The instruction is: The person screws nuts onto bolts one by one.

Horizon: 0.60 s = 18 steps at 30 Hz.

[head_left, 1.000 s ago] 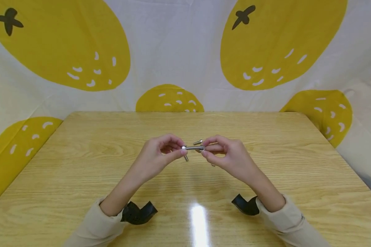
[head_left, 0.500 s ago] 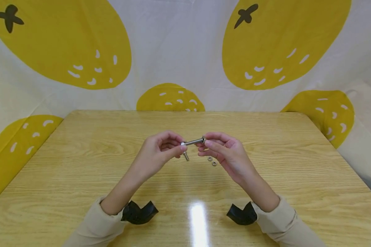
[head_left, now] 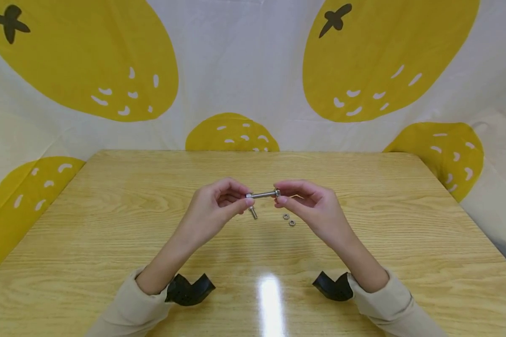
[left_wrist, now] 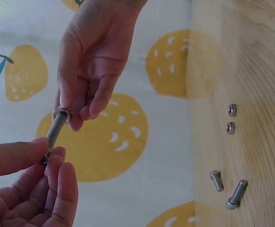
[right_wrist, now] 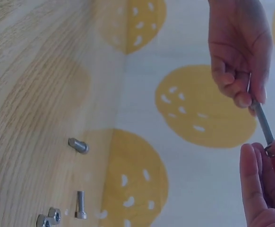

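A long silver bolt is held level above the table between both hands. My left hand pinches its head end between thumb and fingers. At the other end, my right hand pinches a nut that sits at the bolt's tip. The left wrist view shows the threaded shank between the nut and the left fingers, which hide most of the head. In the right wrist view the bolt slants between the two hands.
On the wooden table below the hands lie two loose nuts and two shorter bolts. A cloth with yellow fruit prints hangs behind the table. Black wrist pieces sit at both cuffs.
The right hand has shifted its grip at the nut, its fingers opening and closing around it. The bolt's tip has risen slightly, and the loose nuts have come into view below.
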Each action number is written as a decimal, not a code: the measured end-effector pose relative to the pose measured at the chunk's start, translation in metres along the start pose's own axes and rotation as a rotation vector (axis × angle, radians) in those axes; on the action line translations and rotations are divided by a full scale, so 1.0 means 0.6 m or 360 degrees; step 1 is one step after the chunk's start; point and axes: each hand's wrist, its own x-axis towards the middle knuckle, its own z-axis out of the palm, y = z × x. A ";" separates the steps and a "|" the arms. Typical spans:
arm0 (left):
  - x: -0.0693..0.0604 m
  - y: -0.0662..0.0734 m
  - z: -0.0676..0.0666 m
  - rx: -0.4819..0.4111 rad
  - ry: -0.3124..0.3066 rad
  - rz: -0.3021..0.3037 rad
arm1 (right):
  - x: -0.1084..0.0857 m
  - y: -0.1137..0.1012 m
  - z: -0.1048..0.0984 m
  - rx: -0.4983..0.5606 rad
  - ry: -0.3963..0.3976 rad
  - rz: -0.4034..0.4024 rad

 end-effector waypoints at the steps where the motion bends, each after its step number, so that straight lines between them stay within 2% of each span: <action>1: 0.000 0.000 0.000 0.0008 0.0003 0.0008 | -0.001 -0.001 0.001 -0.0020 0.0004 -0.0004; 9: -0.002 -0.001 0.001 0.0028 0.0014 0.0089 | -0.004 -0.002 0.002 -0.0183 0.0018 -0.0079; 18: -0.001 -0.003 0.003 -0.0012 0.0009 0.0123 | -0.001 0.005 0.002 -0.0314 0.0022 -0.0282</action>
